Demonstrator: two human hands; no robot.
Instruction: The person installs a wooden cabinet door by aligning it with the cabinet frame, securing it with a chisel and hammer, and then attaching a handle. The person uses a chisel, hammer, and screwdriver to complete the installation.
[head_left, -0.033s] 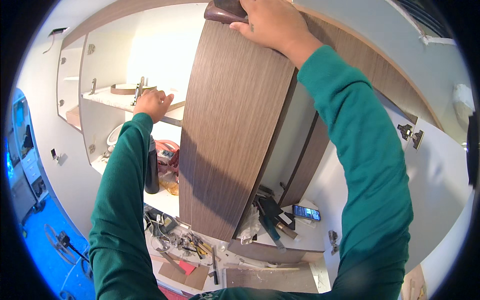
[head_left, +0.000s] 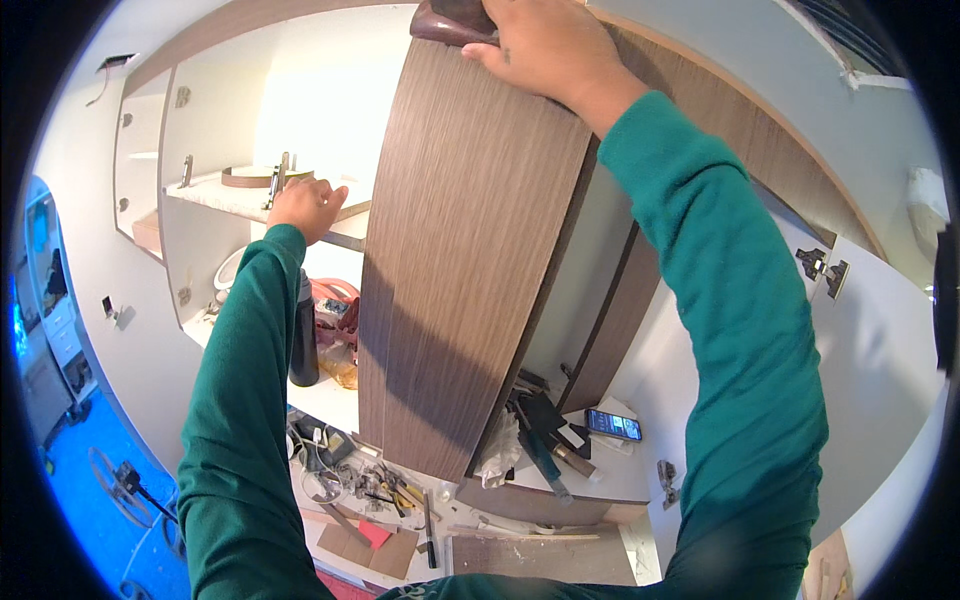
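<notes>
A tall wood-grain panel (head_left: 460,240) stands upright before me. At its top edge my right hand (head_left: 555,50) is closed on a dark reddish-brown tool with a rounded, polished body (head_left: 447,25), partly cut off by the upper rim. The thumb points left along the tool's near side. My left hand (head_left: 308,208) is at the front edge of a white shelf (head_left: 215,197), left of the panel, with its fingers curled. Whether they grip the edge or something small is hidden. Right beside that hand stands a metal hinge (head_left: 277,182).
A coiled edging strip (head_left: 245,178) lies on the shelf. Below stand a dark bottle (head_left: 304,345) and bagged items. Loose tools (head_left: 395,492) clutter the lower surface. A lit phone (head_left: 613,425) lies right of the panel, near a white door with hinges (head_left: 822,268). Blue floor shows far left.
My right hand and the dark tool have shifted very slightly to the right. The left hand has stayed in place.
</notes>
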